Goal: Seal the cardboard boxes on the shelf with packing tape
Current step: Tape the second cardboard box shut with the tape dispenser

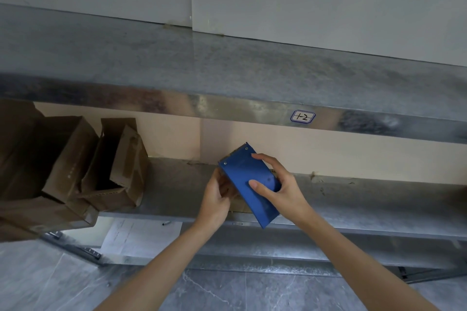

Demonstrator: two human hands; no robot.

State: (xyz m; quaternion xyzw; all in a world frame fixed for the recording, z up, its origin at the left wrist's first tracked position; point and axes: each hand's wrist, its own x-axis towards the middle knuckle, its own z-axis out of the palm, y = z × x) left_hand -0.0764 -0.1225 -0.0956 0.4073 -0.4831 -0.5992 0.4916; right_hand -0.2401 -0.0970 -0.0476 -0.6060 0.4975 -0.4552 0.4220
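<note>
Metal shelf [353,199] runs right across in front of me. At nine o'clock the cardboard boxes [75,159] stand with flaps up, unsealed. Their insides are dark, so I can't tell what they hold. Dead centre is the blue tape dispenser [249,179], toothed edge pointing to twelve. My right hand [283,189] has its fingers clamped across the flat face. My left hand [214,197] has its fingers curled round the underside, where something brown shows, probably the roll. I reckon I'm freeing the tape end. Next, over to nine o'clock to fold a box's flaps shut.
</note>
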